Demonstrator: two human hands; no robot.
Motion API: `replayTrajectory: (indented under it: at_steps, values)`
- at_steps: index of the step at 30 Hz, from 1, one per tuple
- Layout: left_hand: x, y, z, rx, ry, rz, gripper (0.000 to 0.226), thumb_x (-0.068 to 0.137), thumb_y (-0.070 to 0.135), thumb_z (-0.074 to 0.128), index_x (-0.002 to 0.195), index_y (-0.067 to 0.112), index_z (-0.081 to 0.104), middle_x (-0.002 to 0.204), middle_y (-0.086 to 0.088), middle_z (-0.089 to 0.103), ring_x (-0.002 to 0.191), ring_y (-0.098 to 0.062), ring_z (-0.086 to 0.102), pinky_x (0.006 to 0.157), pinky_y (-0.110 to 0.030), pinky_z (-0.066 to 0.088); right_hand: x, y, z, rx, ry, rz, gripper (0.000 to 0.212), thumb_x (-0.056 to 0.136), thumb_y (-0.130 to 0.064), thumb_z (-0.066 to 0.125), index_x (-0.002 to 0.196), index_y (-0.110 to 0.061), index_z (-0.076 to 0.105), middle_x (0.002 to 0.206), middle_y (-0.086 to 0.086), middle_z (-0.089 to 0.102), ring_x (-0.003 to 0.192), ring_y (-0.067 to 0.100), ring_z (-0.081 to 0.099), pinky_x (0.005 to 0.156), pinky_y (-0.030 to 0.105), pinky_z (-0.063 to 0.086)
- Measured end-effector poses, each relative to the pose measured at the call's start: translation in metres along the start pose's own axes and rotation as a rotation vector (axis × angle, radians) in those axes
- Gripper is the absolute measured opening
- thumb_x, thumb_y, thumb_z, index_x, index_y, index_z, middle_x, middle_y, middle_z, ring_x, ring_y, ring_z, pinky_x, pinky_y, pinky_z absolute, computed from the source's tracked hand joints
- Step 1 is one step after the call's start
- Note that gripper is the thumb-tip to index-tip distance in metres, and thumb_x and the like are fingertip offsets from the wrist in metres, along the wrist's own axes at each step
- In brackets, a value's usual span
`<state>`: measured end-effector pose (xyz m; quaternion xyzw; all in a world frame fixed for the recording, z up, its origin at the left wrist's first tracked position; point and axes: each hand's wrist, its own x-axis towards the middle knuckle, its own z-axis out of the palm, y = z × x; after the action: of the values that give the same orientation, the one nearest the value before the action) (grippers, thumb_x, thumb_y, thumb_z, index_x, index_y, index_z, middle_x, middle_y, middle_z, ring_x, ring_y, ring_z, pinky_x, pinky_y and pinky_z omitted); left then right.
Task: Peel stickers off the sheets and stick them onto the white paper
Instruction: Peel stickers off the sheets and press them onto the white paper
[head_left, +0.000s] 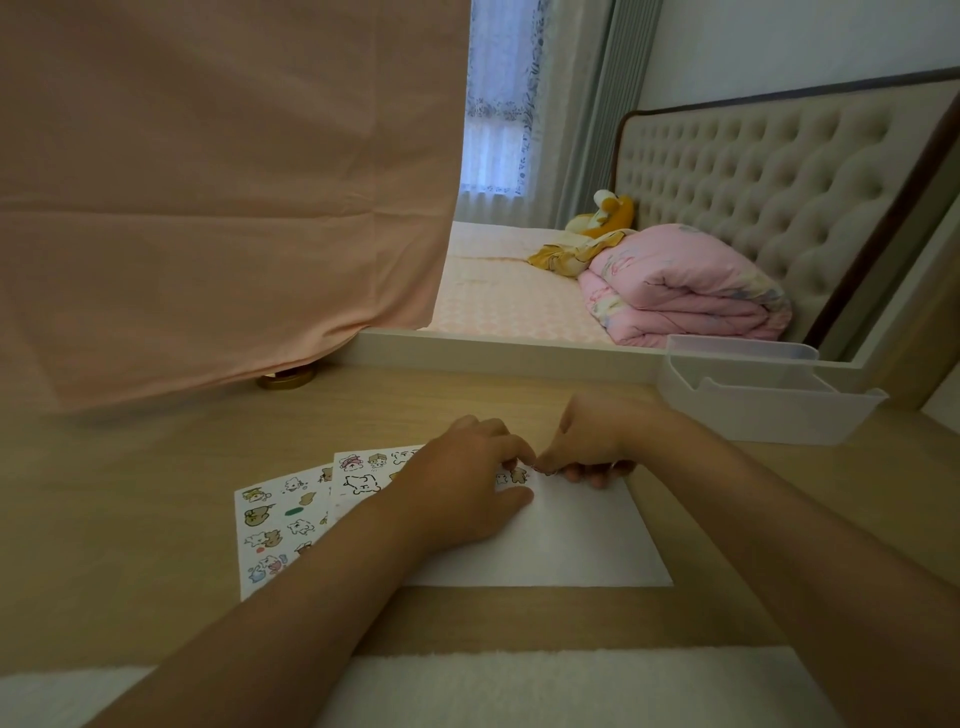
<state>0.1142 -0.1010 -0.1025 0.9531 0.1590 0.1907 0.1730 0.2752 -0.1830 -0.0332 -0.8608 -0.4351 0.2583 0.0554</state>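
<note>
Pinched in my right hand's (587, 449) fingertips was what looked like a small sticker (544, 469), at the paper's far edge. My left hand (467, 493) rested on the paper, fingers curled toward that spot; I couldn't tell whether it gripped anything. The desk (156, 519) gave open room on the left, while a white tray (769, 410) hemmed the right. The white paper (561, 545) was mostly bare. The sticker sheets (270, 519) beside it looked nearly full. Only a couple of stickers (511, 475) were placed, so I judged the job barely begun.
</note>
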Motion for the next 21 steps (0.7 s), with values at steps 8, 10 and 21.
replayTrajectory:
  at_steps: [8, 10, 21]
  values:
    - [-0.002, 0.011, -0.003, 0.2, -0.06, 0.042, 0.037, 0.099, 0.04, 0.048, 0.133, 0.032, 0.059, 0.121, 0.01, 0.052, 0.109, -0.013, 0.043, 0.088, -0.034, 0.044, -0.008, 0.025, 0.017, 0.07, 0.32, 0.013, 0.038, 0.065, -0.054, 0.088, 0.083, -0.025, 0.07, 0.084, -0.006, 0.071, 0.082, 0.015, 0.068, 0.082, 0.039, 0.059]
    - [-0.002, 0.013, -0.001, 0.256, -0.052, 0.06, 0.038, 0.1, 0.038, 0.043, 0.134, 0.031, 0.057, 0.121, 0.008, 0.051, 0.108, -0.016, 0.043, 0.086, -0.035, 0.043, -0.013, 0.033, 0.023, 0.115, 0.423, -0.017, 0.031, 0.072, -0.044, 0.086, 0.09, -0.03, 0.065, 0.092, -0.012, 0.063, 0.09, 0.012, 0.062, 0.084, 0.035, 0.055]
    - [-0.007, 0.012, 0.014, 0.504, 0.084, 0.118, 0.043, 0.088, 0.036, 0.035, 0.107, 0.028, 0.072, 0.092, 0.003, 0.061, 0.079, -0.019, 0.057, 0.056, -0.032, 0.037, -0.052, 0.03, 0.063, -0.341, 0.24, -0.345, 0.058, 0.107, -0.041, 0.026, 0.161, -0.023, 0.014, 0.168, -0.005, 0.014, 0.152, 0.015, 0.012, 0.122, 0.039, 0.012]
